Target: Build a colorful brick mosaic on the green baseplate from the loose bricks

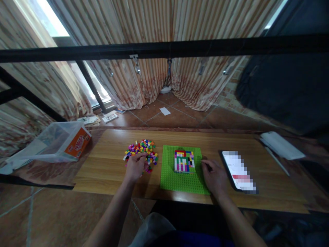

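Note:
My left hand (pixel 136 167) is over the near side of a pile of small colourful toy bricks (pixel 141 147), its fingers bent down together among them. Whether a brick is between the fingertips is too small to see. To the right lies a green studded baseplate (pixel 171 181), flat on the table. A block of built-up bricks (pixel 184 162) in white, pink, red, blue and other colours is set on it. My right hand (pixel 214 176) rests at the baseplate's right edge with its fingers curled in. What those fingers hold, if anything, is hidden.
A phone (pixel 239 171) with a lit screen lies on the wooden table (pixel 102 164), right of my right hand. A clear plastic box (pixel 58 140) with an orange label stands left of the table. White folded material (pixel 282 145) lies at the far right. A black bar (pixel 180 49) crosses beyond the table.

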Available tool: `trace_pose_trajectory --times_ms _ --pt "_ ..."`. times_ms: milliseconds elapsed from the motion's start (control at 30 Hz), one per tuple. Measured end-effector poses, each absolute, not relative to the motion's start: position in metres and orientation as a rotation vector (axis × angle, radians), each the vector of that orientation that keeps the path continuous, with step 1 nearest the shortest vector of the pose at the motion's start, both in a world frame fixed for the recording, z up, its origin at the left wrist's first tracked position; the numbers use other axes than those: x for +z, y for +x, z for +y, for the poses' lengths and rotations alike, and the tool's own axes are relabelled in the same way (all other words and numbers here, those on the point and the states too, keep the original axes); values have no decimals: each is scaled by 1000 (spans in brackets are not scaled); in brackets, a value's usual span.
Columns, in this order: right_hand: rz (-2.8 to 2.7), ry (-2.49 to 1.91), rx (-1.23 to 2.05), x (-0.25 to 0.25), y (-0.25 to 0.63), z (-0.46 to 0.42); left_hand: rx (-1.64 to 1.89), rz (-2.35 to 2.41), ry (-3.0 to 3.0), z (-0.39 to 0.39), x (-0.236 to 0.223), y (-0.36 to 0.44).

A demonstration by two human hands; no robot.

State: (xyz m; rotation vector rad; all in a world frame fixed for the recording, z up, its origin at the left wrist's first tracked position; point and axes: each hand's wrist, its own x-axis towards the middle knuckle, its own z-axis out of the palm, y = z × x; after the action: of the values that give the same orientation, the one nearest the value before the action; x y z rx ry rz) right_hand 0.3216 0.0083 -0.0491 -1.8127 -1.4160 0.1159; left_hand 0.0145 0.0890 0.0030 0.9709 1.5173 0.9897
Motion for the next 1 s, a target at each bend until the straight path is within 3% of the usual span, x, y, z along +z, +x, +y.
trace_pose_trajectory --times_ms 500,700,1000 --pt "-1378 -1762 149 -45 317 10 1033 1162 1186 78 15 69" --pt "-1357 -1759 174 -42 315 10 961 1307 1527 83 1 96" --pt "-1347 -1763 161 -39 314 10 784 1517 1881 81 23 110"
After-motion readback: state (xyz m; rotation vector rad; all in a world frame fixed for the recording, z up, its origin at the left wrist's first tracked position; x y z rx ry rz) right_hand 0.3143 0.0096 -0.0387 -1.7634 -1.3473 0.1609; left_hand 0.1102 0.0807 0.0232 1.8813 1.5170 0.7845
